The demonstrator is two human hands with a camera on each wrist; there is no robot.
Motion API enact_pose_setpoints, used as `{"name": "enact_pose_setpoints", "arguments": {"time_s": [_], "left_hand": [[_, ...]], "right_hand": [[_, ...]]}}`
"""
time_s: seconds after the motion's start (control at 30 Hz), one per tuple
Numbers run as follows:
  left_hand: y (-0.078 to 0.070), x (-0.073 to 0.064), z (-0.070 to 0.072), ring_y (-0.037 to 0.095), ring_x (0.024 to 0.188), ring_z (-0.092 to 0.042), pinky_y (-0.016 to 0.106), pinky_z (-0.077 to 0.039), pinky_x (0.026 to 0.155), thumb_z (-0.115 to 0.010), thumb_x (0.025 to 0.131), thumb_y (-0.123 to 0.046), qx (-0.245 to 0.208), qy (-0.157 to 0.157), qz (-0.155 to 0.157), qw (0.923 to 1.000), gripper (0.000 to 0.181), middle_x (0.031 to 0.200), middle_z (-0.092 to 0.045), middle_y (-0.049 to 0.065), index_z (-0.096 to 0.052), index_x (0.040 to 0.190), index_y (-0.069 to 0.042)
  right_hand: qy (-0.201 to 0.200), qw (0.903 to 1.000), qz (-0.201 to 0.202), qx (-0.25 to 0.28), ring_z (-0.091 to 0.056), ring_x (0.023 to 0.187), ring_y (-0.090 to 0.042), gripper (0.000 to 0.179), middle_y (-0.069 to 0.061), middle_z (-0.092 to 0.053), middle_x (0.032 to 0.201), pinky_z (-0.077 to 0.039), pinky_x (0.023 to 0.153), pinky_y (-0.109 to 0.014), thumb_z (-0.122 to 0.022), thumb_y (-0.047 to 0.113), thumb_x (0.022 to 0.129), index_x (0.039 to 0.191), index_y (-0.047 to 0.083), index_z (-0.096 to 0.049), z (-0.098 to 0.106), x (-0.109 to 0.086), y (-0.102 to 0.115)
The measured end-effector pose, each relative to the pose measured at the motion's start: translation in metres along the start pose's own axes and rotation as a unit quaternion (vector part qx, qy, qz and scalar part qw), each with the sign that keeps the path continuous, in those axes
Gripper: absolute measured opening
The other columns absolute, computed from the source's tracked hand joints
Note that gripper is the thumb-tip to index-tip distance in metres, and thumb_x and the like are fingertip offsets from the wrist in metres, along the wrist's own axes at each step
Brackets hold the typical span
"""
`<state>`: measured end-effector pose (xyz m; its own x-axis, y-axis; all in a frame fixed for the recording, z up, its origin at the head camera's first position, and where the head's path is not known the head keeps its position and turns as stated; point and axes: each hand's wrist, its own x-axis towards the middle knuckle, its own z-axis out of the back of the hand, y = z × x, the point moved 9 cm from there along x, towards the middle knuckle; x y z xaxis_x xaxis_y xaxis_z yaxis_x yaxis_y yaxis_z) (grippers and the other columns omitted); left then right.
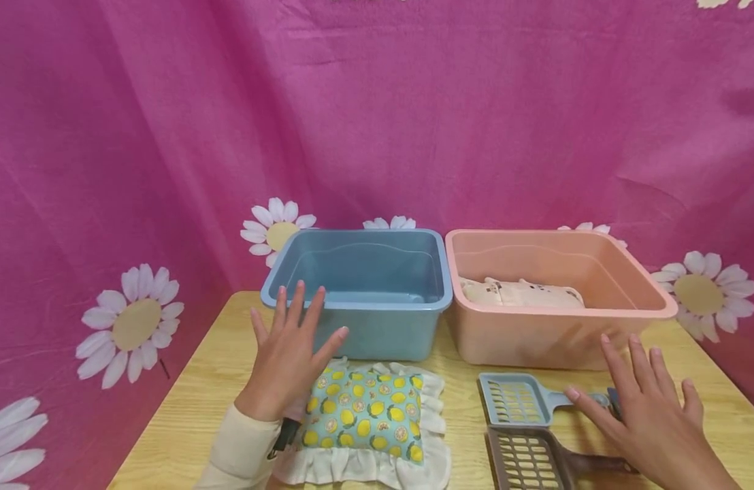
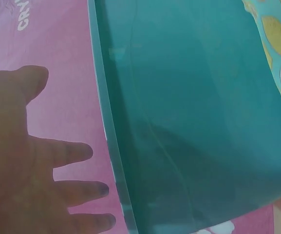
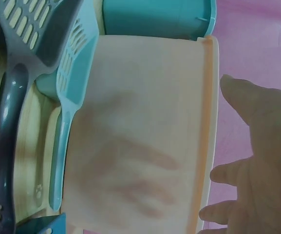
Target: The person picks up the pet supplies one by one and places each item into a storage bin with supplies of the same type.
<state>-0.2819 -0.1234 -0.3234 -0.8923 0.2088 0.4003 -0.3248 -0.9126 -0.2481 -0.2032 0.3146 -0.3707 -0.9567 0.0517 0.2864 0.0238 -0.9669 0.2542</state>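
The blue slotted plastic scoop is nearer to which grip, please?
Right: the right grip hovers near the scoop, by its handle; the left grip is well left of it, by the blue rectangular plastic tub.

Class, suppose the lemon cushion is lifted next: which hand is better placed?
Probably the left hand: it holds nothing and is near the left edge of the cushion. The right hand, also free, is farther off, near the handle of the blue scoop.

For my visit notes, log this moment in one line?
Left hand: spread, near blue bin; right hand: spread, near blue scoop; cloth item: in pink bin; lemon cushion: on table
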Motion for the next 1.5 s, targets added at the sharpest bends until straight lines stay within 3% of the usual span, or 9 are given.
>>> {"name": "enact_pose_setpoints", "arguments": {"time_s": [0.37,0.73,1.03,1.33,1.5], "left_hand": [[0.012,0.010,0.004,0.044,0.145,-0.006,0.074,0.007,0.103,-0.042,0.091,-0.066,-0.006,0.000,0.007,1.0000,0.080,0.159,-0.015,0.017,-0.028,0.153,-0.017],[0.029,0.020,0.004,0.044,0.145,-0.006,0.074,0.004,0.104,-0.045,0.091,-0.064,-0.011,0.000,0.018,0.9998,0.081,0.159,-0.015,0.019,-0.028,0.153,-0.015],[0.038,0.025,0.008,0.042,0.145,-0.003,0.074,0.006,0.104,-0.048,0.091,-0.061,-0.021,-0.006,0.029,0.9993,0.080,0.159,-0.014,0.020,-0.028,0.153,-0.015],[0.045,0.031,0.007,0.040,0.146,0.000,0.073,0.007,0.105,-0.044,0.091,-0.065,-0.023,-0.004,0.040,0.9989,0.081,0.159,-0.012,0.019,-0.027,0.154,-0.017],[0.046,0.029,0.001,0.041,0.146,-0.002,0.073,0.007,0.105,-0.046,0.091,-0.064,-0.024,0.004,0.043,0.9988,0.081,0.159,-0.013,0.020,-0.027,0.154,-0.016]], "right_hand": [[-0.007,0.9999,-0.009,-0.005,0.006,0.140,-0.053,0.095,-0.034,-0.004,0.153,0.005,0.093,-0.081,-0.058,0.059,0.087,0.156,0.018,-0.007,-0.001,-0.006,-0.016],[0.022,0.9988,-0.039,-0.018,0.016,0.138,-0.051,0.099,-0.035,0.005,0.153,0.008,0.092,-0.080,-0.052,0.063,0.088,0.155,0.010,-0.002,-0.010,-0.010,-0.036],[0.021,0.9982,-0.047,-0.030,0.014,0.138,-0.053,0.099,-0.036,0.004,0.152,0.005,0.092,-0.081,-0.051,0.065,0.088,0.155,0.009,-0.005,-0.014,-0.010,-0.045],[0.026,0.9976,-0.051,-0.039,0.012,0.137,-0.055,0.104,-0.038,0.003,0.151,0.004,0.092,-0.081,-0.054,0.067,0.085,0.155,0.008,-0.005,-0.013,-0.011,-0.049],[0.041,0.9950,-0.077,-0.048,0.010,0.135,-0.058,0.107,-0.040,0.003,0.149,0.006,0.094,-0.080,-0.052,0.071,0.082,0.153,0.004,-0.008,-0.019,-0.018,-0.057]]}}
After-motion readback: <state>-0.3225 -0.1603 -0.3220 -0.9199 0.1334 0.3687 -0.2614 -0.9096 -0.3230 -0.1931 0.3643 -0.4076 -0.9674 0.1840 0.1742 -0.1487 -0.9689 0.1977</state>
